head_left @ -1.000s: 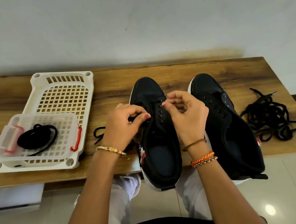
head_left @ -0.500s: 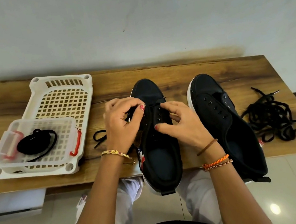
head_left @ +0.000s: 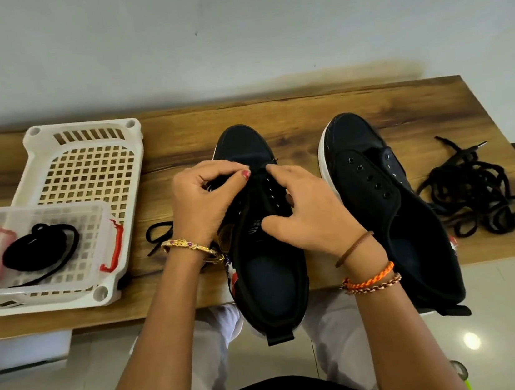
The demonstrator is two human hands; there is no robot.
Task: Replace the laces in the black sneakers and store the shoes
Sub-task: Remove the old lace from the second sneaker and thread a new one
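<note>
At the left end of the desk (head_left: 288, 115) a white slotted tray (head_left: 87, 158) reaches from the front edge almost to the back edge, and a clear box with red clasps (head_left: 44, 249) sits in its near part with 1 coiled black lace (head_left: 40, 249) inside, apparently the fresh lace kept for the second shoe. Just right of the tray, a loose loop of black lace (head_left: 158, 237) lies on the wood and runs behind the left wrist.

The left hand (head_left: 205, 205) has thumb and curled fingers pinched together at the front eyelets of the left sneaker (head_left: 270, 275), which straddles the front edge with its heel overhanging. I judge it is pinching the lace end there, though black on black hides the cord. The right hand (head_left: 308, 217) lies across the same shoe, forefinger tip meeting the left thumb at those eyelets, thumb pressing the tongue; whether it grips the lace or only steadies the upper I cannot tell. So the work sits right between the 2 hands' fingertips.

The right sneaker (head_left: 376, 185) stands just beside, all visible eyelets bare. Toward the right end of the desk lies a tangled heap of old laces (head_left: 478, 192), well apart from the hands.

Judged so: both old laces are out, relacing of shoe 1 has barely begun, shoe 2 and storing remain.
</note>
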